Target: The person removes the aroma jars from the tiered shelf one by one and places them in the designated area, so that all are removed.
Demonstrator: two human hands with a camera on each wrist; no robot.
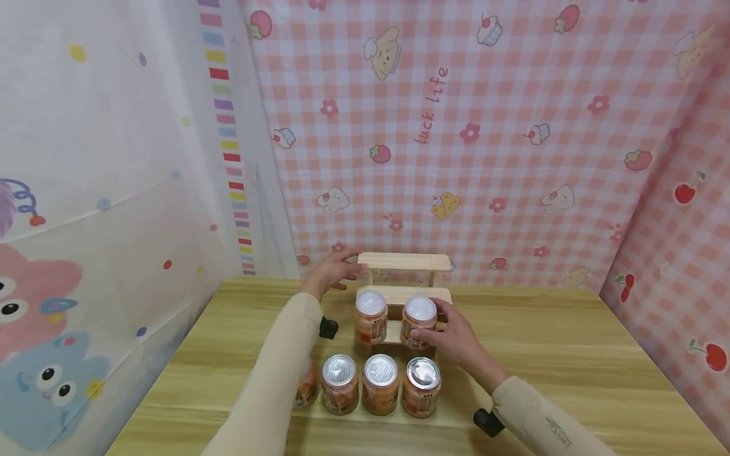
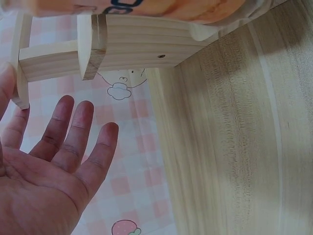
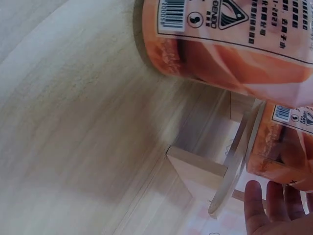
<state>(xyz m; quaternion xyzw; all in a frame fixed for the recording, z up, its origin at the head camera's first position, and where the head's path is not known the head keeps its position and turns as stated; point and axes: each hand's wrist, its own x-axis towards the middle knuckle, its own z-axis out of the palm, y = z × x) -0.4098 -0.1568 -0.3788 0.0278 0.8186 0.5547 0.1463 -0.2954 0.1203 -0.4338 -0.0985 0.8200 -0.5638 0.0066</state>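
A small stepped wooden rack [image 1: 405,261] stands at the back of the table. My left hand [image 1: 332,273] reaches to the left end of its top tier; in the left wrist view the thumb and index finger touch the plank, the other fingers [image 2: 80,132] spread apart. My right hand [image 1: 456,332] grips a jar [image 1: 419,316] of orange contents with a silver lid, at the right of the lowest tier. In the right wrist view its fingers [image 3: 274,200] lie behind that jar. Another jar [image 1: 371,316] stands left of it on the same tier.
Several similar jars line up in front of the rack, including a left jar [image 1: 340,386], a middle jar [image 1: 380,386] and a right jar [image 1: 422,387]. The left sleeve partly hides one more jar [image 1: 307,387]. Checked cloth [image 1: 490,171] hangs behind the wooden table [image 1: 547,354].
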